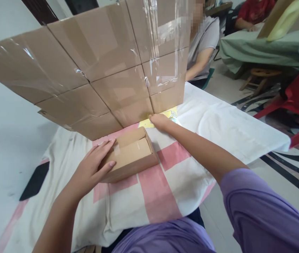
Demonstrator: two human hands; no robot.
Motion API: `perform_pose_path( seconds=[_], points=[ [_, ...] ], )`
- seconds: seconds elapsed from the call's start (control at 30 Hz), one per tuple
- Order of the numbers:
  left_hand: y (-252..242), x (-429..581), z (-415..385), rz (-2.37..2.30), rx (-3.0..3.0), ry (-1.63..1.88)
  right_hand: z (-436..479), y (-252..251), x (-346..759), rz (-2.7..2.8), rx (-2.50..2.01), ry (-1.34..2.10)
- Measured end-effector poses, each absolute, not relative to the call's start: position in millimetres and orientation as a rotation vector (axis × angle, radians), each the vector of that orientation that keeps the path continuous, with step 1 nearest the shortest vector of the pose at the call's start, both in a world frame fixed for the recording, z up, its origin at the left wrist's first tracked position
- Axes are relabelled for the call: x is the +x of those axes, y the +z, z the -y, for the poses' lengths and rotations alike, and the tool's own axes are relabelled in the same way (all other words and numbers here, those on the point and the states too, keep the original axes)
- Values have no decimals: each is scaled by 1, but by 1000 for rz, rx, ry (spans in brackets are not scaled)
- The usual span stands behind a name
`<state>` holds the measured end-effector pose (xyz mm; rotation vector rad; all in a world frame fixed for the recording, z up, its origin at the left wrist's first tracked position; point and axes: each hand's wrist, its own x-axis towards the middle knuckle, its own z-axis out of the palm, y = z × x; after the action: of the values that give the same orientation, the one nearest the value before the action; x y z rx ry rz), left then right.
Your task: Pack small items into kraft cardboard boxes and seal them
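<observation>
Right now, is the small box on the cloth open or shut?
Open. The box has no lid over it; its bare inside floor shows, and the left hand rests on its edge.

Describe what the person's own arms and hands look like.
Both the left hand and the right hand are bare: no gloves, rings or watch show. The right arm wears a short purple sleeve; the left forearm is bare.

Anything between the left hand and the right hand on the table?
Head view: the small open cardboard box fills most of it, left hand resting on its end; then bare cloth up to the right hand.
</observation>
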<state>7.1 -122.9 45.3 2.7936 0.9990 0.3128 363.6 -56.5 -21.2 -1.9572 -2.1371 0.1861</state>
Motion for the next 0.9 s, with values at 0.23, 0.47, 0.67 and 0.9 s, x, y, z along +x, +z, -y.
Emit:
perform_pose_path(
  seconds=[0.23,0.47,0.67,0.9],
  points=[
    [44,6,121,-993,2793,331,49,-23,374,2142,-2043,320],
    [43,8,123,-985,2789,395,110,-2,384,1689,-1881,436],
    [46,12,122,-1016,2747,401,177,-24,363,1224,-1358,936],
    [57,19,127,-1099,2678,314,184,-46,335,1232,-1208,1107]
  ],
)
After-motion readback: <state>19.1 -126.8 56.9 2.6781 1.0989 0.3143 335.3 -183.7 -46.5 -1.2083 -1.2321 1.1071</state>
